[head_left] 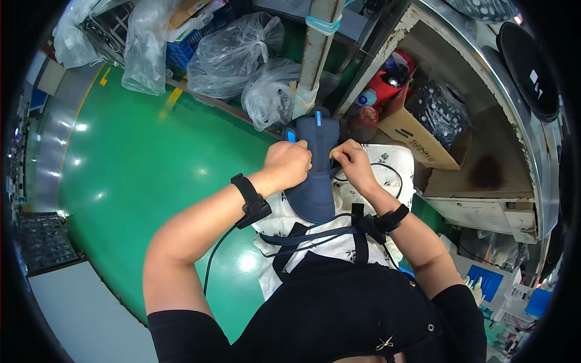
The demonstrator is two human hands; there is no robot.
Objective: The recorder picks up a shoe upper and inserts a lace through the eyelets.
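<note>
A navy blue shoe (310, 199) lies across my lap, its rounded end toward me and a small bright blue label on its far part. A second dark piece with a bright blue patch (291, 136) shows beyond my left hand. My left hand (287, 163) is closed against the shoe's left edge, fingers curled and fingertips mostly hidden. At its right edge my right hand (356, 163) pinches with thumb and forefinger; what is between them is too small to make out. Loose navy laces (308, 236) stretch over the white flowered cloth (387, 158) on my lap.
Clear plastic bags (233, 57) and a blue crate (178, 53) sit beyond a low rail. A rusty post (318, 51) stands just ahead. At right, a worn metal-edged bench (514, 91) holds a cardboard box (417, 136). Black wrist straps (251, 202) carry cables.
</note>
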